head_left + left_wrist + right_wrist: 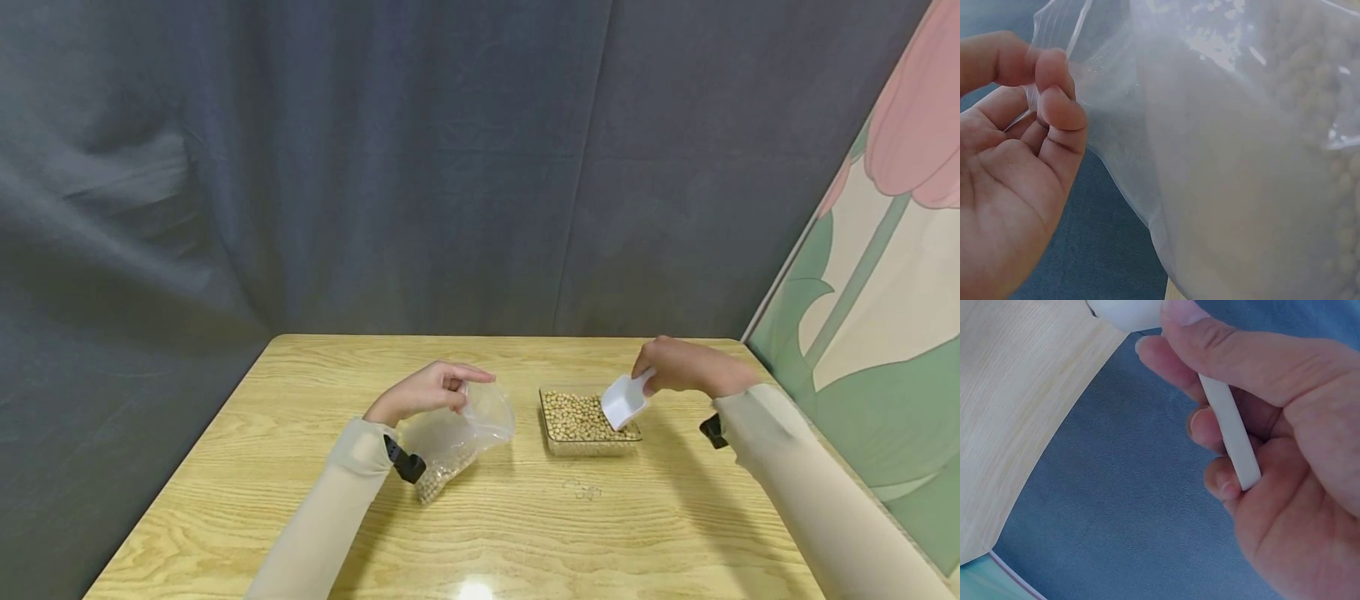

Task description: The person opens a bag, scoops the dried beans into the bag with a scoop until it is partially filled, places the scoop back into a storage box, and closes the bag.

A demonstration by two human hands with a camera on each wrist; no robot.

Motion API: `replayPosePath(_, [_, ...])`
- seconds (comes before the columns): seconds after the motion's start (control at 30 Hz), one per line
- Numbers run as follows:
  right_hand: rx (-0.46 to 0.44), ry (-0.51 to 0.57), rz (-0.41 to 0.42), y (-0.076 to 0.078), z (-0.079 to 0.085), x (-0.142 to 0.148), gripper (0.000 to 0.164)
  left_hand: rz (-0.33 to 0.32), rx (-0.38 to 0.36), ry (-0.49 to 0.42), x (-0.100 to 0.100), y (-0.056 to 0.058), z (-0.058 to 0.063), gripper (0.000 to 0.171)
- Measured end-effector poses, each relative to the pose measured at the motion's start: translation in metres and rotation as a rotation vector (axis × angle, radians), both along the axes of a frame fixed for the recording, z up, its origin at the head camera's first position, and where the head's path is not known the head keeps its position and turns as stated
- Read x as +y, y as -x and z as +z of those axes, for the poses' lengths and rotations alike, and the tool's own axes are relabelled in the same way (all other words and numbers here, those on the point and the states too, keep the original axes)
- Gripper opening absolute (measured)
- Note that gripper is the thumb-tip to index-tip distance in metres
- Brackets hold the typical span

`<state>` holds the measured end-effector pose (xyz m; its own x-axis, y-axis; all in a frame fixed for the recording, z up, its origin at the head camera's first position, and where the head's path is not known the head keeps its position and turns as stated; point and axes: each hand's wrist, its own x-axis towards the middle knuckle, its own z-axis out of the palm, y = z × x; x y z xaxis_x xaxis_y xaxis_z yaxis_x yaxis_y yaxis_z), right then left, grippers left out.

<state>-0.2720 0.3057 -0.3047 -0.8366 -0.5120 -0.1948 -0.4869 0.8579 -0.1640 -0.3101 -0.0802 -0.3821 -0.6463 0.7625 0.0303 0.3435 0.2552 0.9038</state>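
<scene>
My left hand (435,389) pinches the rim of a clear plastic zip bag (457,433) between thumb and fingers. Round, pale yellow beans lie in the lower part of the bag, which leans on the table with its mouth toward the right. In the left wrist view the bag's film (1229,187) fills most of the picture. My right hand (678,367) grips the handle (1232,434) of a white scoop (624,402). The scoop's front edge is tilted down at the beans (576,417) in a clear rectangular container (592,448); whether it holds any beans I cannot tell.
The wooden table (465,533) carries everything. A few small transparent bits (583,490) lie in front of the container. Behind the table hangs a dark blue-grey curtain (420,183), and a flower-painted panel (870,333) stands along the right edge.
</scene>
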Motion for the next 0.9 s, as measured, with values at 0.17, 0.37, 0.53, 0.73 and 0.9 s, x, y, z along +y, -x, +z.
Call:
replayPosePath(0.17, [0.011,-0.013,0.016,0.0011,-0.0032,-0.0003,0.018,-0.002,-0.006,-0.003,-0.0003,-0.0011,0.0013,0.05])
replayPosePath(0.37, [0.043,-0.027,0.015,0.0011,-0.0043,-0.003,0.019,0.001,0.0,0.004,-0.0006,-0.0024,0.003,0.05])
replayPosePath(0.53, [0.05,-0.019,0.014,0.0018,-0.0038,-0.0039,0.019,0.001,-0.002,0.006,-0.0009,-0.0018,0.0025,0.05])
replayPosePath(0.73, [0.048,0.025,0.016,0.0008,-0.0018,-0.0032,0.016,0.003,-0.007,0.008,-0.0014,-0.002,0.0026,0.051])
replayPosePath(0.9, [0.059,0.031,0.022,-0.0005,-0.0016,-0.005,0.013,0.004,-0.013,0.008,-0.0021,-0.0029,0.0022,0.051])
